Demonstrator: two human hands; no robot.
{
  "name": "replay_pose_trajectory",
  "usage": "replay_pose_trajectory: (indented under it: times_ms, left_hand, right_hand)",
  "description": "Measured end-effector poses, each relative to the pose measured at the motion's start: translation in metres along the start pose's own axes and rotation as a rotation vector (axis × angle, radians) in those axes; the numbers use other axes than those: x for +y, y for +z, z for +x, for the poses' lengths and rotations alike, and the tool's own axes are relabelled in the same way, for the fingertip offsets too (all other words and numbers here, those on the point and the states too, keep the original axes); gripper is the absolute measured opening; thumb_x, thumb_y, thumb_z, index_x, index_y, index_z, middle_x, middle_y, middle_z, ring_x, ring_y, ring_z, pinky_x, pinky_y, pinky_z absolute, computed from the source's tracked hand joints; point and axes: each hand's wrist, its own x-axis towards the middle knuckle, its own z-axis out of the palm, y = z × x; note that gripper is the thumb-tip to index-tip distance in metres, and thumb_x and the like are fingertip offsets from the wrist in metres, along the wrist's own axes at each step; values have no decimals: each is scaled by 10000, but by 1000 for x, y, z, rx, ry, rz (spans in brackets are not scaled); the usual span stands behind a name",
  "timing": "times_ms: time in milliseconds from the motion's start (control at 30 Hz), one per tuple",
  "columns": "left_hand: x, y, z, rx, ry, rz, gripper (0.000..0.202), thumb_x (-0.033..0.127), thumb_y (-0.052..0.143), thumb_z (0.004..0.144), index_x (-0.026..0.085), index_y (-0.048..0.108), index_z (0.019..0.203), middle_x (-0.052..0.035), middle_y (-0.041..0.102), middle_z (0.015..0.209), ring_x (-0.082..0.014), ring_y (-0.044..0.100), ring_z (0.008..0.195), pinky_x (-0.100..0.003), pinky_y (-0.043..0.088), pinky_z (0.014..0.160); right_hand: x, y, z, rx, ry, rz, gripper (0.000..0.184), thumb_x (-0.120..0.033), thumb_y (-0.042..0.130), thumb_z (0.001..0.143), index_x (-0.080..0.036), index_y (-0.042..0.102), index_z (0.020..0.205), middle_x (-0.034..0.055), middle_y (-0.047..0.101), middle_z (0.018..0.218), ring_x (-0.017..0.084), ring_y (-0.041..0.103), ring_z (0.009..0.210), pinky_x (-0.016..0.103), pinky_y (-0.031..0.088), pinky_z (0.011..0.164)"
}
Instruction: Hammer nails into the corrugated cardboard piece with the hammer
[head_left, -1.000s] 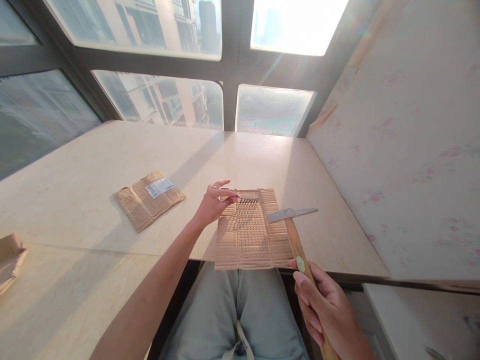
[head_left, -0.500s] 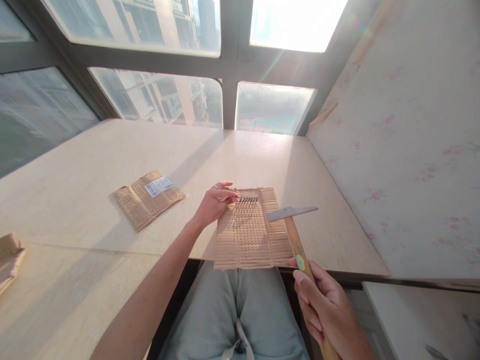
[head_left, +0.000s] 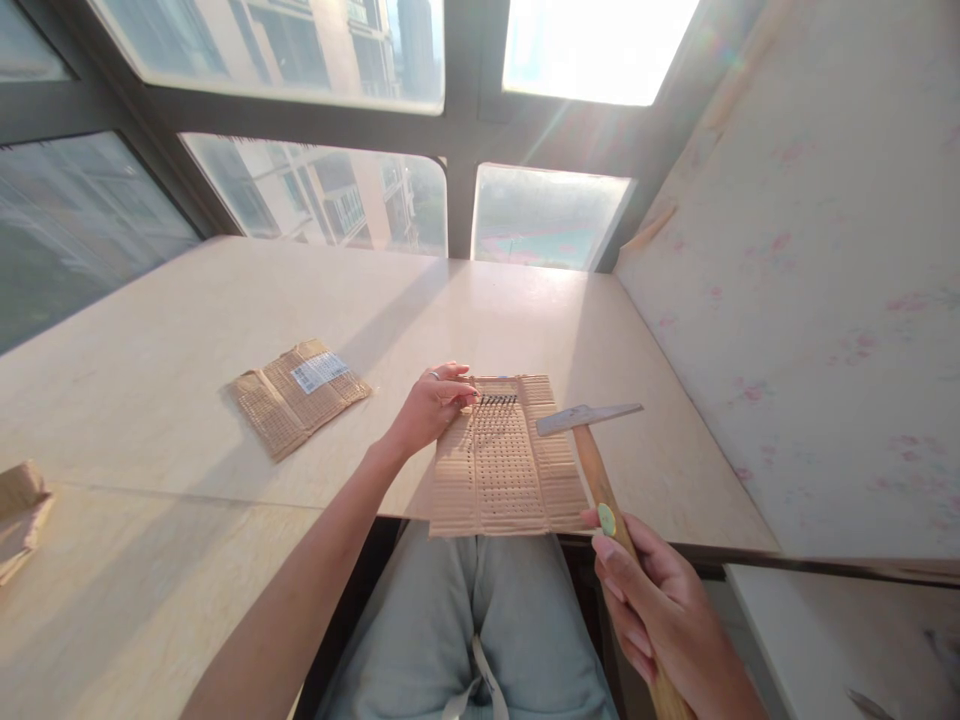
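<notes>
One hammer (head_left: 595,470), right hand (head_left: 652,590) gripping; left hand (head_left: 431,412) pinching probable nail (head_left: 476,397); cardboard (head_left: 454,495) reaching table-edge (head_left: 739,545).

Ahead of the left fingers (head_left: 454,388), a wide cream table (head_left: 300,290) reaches up to the windows (head_left: 555,215), which have a thick grey frame (head_left: 460,130). Behind the glass, ahead and to the left of the fingers, there is a tall building (head_left: 322,50). To the right of the fingers stands a white wall (head_left: 810,290) with faint pink flowers. Strong sunlight (head_left: 592,50) comes from ahead, to their right.
</notes>
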Motion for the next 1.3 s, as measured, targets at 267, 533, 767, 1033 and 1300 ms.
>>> replay_pose_trajectory:
  times_ms: [267,533,767,1033,1300]
  left_hand:
    - [-3,-2,-1,-44,71,51,127,291,649,830,263,772,826,-95,659,1214,-249,526,1232,-483,387,1080]
    - [-1,-1,2,-40,51,163,129,283,633,851,252,758,866,-92,632,1259,-253,526,1238,-486,389,1066]
    - [4,-8,12,-193,132,334,117,296,628,873,291,744,856,-68,565,1375,-306,365,1382,-633,236,1074]
    - [5,-13,19,-261,197,389,137,290,583,900,268,713,864,-66,570,1368,-299,346,1395,-607,193,1082]
    - [3,-16,19,-262,251,424,144,245,555,914,251,698,897,-70,568,1376,-280,364,1391,-553,210,1090]
  right_hand:
    - [-37,6,14,-48,-121,-118,594,-567,641,799,-167,547,1227,-119,375,482,40,262,284,139,303,227]
    - [-62,22,20,-61,-200,-149,501,-513,629,817,-162,581,1170,-120,354,469,38,233,297,135,279,234]
    - [-57,13,26,-106,-181,-178,538,-533,625,817,-158,564,1198,-125,358,460,50,271,277,152,302,227]
    - [-58,16,22,-58,-183,-154,483,-512,624,818,-158,578,1144,-133,334,456,33,231,292,124,276,240]
    - [-55,13,24,-54,-174,-137,503,-515,633,808,-160,564,1158,-125,360,484,30,239,295,127,288,234]
